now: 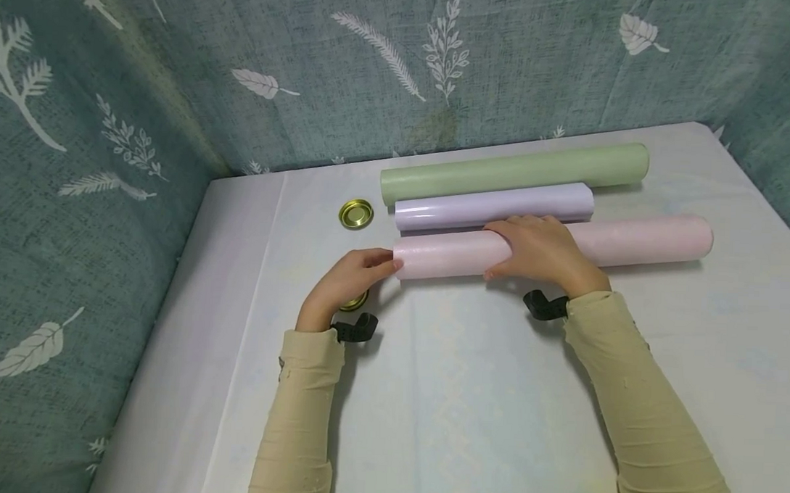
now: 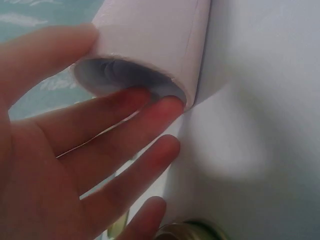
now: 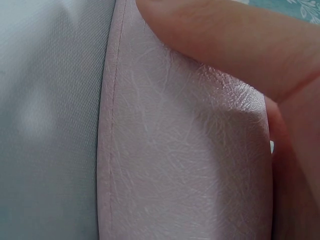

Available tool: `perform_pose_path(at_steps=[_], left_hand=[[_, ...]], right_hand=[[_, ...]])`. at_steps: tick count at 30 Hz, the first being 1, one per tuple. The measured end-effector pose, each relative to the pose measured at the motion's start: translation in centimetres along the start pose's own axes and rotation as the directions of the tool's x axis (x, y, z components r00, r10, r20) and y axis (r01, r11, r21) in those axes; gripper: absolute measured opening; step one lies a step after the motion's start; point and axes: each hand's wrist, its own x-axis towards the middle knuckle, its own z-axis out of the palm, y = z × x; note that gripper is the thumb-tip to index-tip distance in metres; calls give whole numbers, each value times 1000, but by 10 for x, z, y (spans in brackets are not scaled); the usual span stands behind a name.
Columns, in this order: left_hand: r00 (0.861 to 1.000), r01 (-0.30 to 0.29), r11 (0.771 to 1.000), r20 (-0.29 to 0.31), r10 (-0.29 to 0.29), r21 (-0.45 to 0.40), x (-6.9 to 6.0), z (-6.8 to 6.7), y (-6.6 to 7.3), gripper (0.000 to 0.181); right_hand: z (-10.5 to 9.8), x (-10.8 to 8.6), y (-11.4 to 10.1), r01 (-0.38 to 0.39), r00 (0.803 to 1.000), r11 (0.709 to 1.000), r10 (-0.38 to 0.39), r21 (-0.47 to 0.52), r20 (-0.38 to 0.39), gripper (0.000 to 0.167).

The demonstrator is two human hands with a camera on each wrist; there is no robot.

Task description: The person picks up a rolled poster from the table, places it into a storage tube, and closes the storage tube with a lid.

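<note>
A pink paper roll [image 1: 643, 241] lies across the table, nearest to the person of three rolls. Over its middle, the right hand [image 1: 541, 251] grips it, thumb on the near side and fingers over the far side. At the roll's left end is the left hand [image 1: 351, 281]. In the left wrist view that hand's thumb touches the outer rim, while the fairly straight, spread fingers [image 2: 135, 125] reach the hollow mouth. The right wrist view shows the pink wrinkled surface [image 3: 175, 165] close up under the thumb.
Behind the pink roll lie a shorter lilac roll [image 1: 494, 206] and a long green roll [image 1: 515, 172]. A gold lid [image 1: 355, 214] rests left of them. Another gold round piece [image 1: 354, 302] is partly hidden by the left hand. Leaf-patterned curtains surround the white-covered table [image 1: 468, 394].
</note>
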Motion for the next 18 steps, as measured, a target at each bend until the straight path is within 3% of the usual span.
perform_pose_path(at_steps=[7, 15, 18], left_hand=[[1000, -31, 999, -2, 31, 9, -2, -5, -1, 48], [999, 11, 1000, -42, -11, 17, -6, -13, -8, 37], [999, 27, 1000, -19, -27, 10, -8, -16, -10, 40]], right_hand=[[-1, -1, 0, -1, 1000, 1000, 1, 4, -4, 81], [-1, -1, -1, 6, 1000, 1000, -6, 5, -7, 81], [-1, 0, -1, 5, 1000, 1000, -5, 2, -6, 81]])
